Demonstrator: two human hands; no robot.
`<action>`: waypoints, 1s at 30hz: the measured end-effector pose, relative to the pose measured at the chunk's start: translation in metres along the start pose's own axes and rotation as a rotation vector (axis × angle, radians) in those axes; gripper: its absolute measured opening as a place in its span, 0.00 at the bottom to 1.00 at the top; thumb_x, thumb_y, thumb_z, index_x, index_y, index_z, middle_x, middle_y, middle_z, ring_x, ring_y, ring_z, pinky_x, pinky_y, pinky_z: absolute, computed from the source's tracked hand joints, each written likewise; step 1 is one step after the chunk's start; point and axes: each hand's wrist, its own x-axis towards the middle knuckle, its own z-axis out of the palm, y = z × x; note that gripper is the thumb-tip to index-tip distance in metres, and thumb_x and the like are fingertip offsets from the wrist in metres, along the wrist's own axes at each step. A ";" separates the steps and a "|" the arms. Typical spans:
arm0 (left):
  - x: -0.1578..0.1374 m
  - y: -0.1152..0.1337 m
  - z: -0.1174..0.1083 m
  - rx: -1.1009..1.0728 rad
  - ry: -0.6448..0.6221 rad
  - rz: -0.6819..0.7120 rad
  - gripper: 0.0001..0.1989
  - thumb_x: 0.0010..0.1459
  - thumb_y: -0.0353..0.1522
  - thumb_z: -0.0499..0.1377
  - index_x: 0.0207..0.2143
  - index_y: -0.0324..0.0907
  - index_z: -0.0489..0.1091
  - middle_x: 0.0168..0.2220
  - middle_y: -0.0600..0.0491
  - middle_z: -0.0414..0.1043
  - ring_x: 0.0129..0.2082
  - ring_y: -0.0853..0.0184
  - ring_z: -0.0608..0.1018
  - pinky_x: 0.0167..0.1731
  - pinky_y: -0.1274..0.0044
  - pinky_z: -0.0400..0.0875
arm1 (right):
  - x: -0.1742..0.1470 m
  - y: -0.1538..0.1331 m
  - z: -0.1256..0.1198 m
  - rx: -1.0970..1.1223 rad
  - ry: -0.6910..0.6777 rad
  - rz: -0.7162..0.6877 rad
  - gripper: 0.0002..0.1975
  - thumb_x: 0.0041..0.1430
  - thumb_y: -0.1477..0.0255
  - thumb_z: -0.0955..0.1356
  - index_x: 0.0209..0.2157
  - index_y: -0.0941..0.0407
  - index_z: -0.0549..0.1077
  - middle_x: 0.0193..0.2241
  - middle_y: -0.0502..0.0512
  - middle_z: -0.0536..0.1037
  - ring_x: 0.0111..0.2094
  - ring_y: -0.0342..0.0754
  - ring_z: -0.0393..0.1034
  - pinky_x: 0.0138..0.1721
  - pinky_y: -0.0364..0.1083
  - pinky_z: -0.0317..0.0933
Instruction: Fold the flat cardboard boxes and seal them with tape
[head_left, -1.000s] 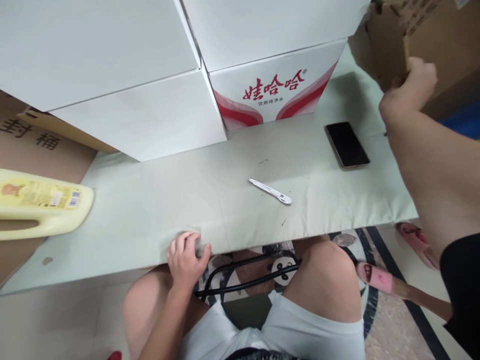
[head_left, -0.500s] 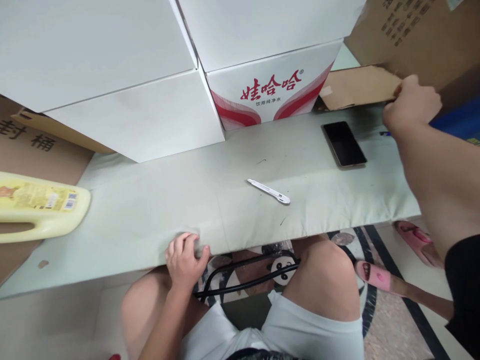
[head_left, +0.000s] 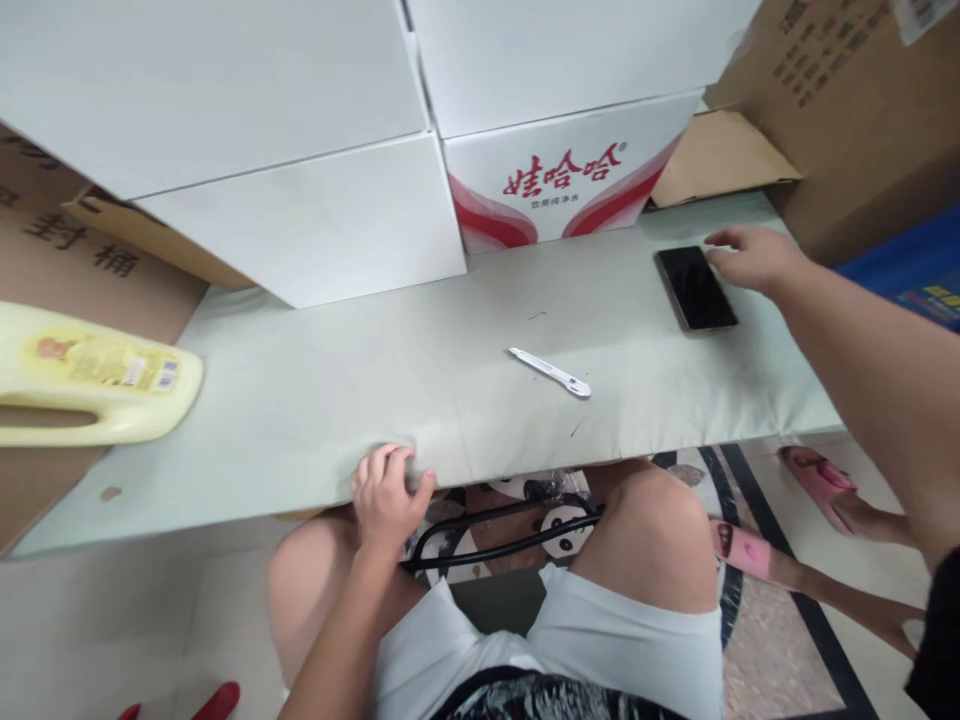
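My left hand (head_left: 390,492) rests on the front edge of the pale green covered table (head_left: 337,400), fingers loosely curved and apart, holding nothing. Beside the right edge of a dark smartphone (head_left: 696,288) is my right hand (head_left: 750,258), low over the table. Its fingers point left, and a small gap shows between index finger and thumb. What lies under that palm is hidden. Behind it, a brown cardboard flap (head_left: 731,155) sits against the white box with red lettering (head_left: 562,185). A white utility knife (head_left: 550,373) lies mid-table.
Stacked white boxes (head_left: 300,220) line the back. Large brown cartons stand left (head_left: 150,310) and right (head_left: 862,120), with a blue item (head_left: 907,260) at far right. A yellow jug (head_left: 142,390) lies at left. Another person's feet in pink slippers (head_left: 750,550) are on the floor.
My right hand has let go of the cardboard flap and come down and left to beside the phone. A blue pen-like tip seen earlier is now covered. My left hand stays on the table edge.
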 end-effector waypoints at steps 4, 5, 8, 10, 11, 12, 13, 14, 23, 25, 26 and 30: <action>0.000 0.002 -0.014 -0.310 -0.093 -0.045 0.13 0.63 0.38 0.54 0.44 0.41 0.74 0.46 0.44 0.75 0.48 0.54 0.76 0.51 0.63 0.70 | -0.085 -0.054 0.012 0.039 0.022 -0.159 0.17 0.60 0.71 0.66 0.49 0.62 0.78 0.50 0.72 0.80 0.52 0.57 0.75 0.53 0.55 0.64; 0.000 0.000 -0.018 -0.408 -0.110 -0.058 0.13 0.64 0.37 0.54 0.44 0.41 0.73 0.46 0.44 0.75 0.49 0.55 0.77 0.53 0.64 0.71 | -0.114 -0.071 0.020 0.095 0.020 -0.266 0.17 0.58 0.72 0.66 0.48 0.60 0.77 0.50 0.70 0.80 0.53 0.58 0.75 0.54 0.56 0.65; -0.001 -0.014 -0.030 -0.645 -0.111 -0.116 0.12 0.64 0.36 0.54 0.45 0.42 0.71 0.48 0.45 0.75 0.51 0.59 0.77 0.54 0.67 0.73 | -0.202 -0.127 0.054 0.254 -0.095 -0.558 0.15 0.61 0.68 0.65 0.47 0.55 0.75 0.48 0.65 0.81 0.44 0.59 0.78 0.48 0.58 0.71; 0.001 -0.031 -0.039 -0.700 -0.099 -0.136 0.11 0.64 0.36 0.55 0.46 0.43 0.71 0.50 0.45 0.74 0.52 0.59 0.77 0.55 0.67 0.73 | -0.254 -0.165 0.079 0.292 -0.163 -0.686 0.14 0.62 0.67 0.64 0.46 0.53 0.76 0.48 0.62 0.82 0.46 0.57 0.78 0.48 0.56 0.72; 0.004 -0.042 -0.044 -0.702 -0.090 -0.134 0.11 0.63 0.36 0.55 0.46 0.43 0.71 0.50 0.46 0.74 0.53 0.59 0.77 0.55 0.67 0.73 | -0.275 -0.183 0.090 0.303 -0.196 -0.762 0.14 0.64 0.67 0.63 0.47 0.55 0.76 0.49 0.63 0.82 0.50 0.58 0.77 0.51 0.57 0.71; 0.008 -0.054 -0.049 -0.695 -0.076 -0.127 0.11 0.63 0.37 0.56 0.46 0.43 0.71 0.51 0.46 0.74 0.53 0.59 0.77 0.56 0.66 0.73 | -0.292 -0.199 0.100 0.296 -0.214 -0.815 0.15 0.65 0.67 0.63 0.49 0.56 0.75 0.51 0.63 0.81 0.53 0.59 0.76 0.53 0.58 0.70; 0.015 -0.066 -0.053 -0.682 -0.058 -0.119 0.12 0.63 0.37 0.57 0.46 0.42 0.71 0.51 0.46 0.74 0.53 0.59 0.77 0.56 0.66 0.72 | -0.305 -0.215 0.108 0.275 -0.212 -0.840 0.16 0.66 0.68 0.63 0.50 0.56 0.75 0.53 0.63 0.80 0.56 0.60 0.74 0.55 0.59 0.68; 0.024 -0.079 -0.057 -0.665 -0.038 -0.113 0.12 0.63 0.37 0.57 0.46 0.42 0.71 0.50 0.46 0.74 0.53 0.59 0.77 0.56 0.66 0.72 | -0.314 -0.228 0.115 0.246 -0.202 -0.847 0.17 0.66 0.68 0.62 0.51 0.57 0.75 0.54 0.63 0.79 0.58 0.62 0.71 0.57 0.61 0.66; 0.203 -0.187 -0.075 -0.423 0.179 -0.163 0.14 0.59 0.26 0.61 0.48 0.39 0.69 0.55 0.44 0.71 0.46 0.64 0.78 0.51 0.68 0.73 | -0.331 -0.259 0.122 0.043 -0.074 -0.872 0.16 0.68 0.68 0.62 0.53 0.56 0.74 0.55 0.61 0.79 0.61 0.63 0.69 0.60 0.61 0.61; 0.249 -0.206 -0.082 -0.364 0.226 -0.149 0.19 0.57 0.22 0.62 0.51 0.37 0.69 0.61 0.42 0.67 0.43 0.66 0.78 0.53 0.67 0.72 | -0.331 -0.259 0.122 0.038 -0.073 -0.871 0.16 0.68 0.68 0.62 0.53 0.55 0.74 0.55 0.60 0.79 0.61 0.63 0.69 0.60 0.60 0.61; 0.269 -0.215 -0.087 -0.336 0.261 -0.157 0.22 0.55 0.22 0.63 0.53 0.37 0.69 0.64 0.42 0.64 0.47 0.66 0.77 0.55 0.67 0.71 | -0.332 -0.260 0.122 0.038 -0.075 -0.868 0.16 0.68 0.68 0.63 0.52 0.55 0.74 0.55 0.60 0.79 0.61 0.62 0.69 0.60 0.60 0.60; 0.328 -0.240 -0.108 -0.270 0.255 -0.246 0.21 0.58 0.28 0.61 0.54 0.32 0.68 0.70 0.46 0.53 0.59 0.71 0.70 0.62 0.72 0.64 | -0.332 -0.264 0.122 0.042 -0.108 -0.832 0.15 0.67 0.69 0.63 0.52 0.53 0.74 0.56 0.58 0.79 0.61 0.61 0.69 0.61 0.60 0.60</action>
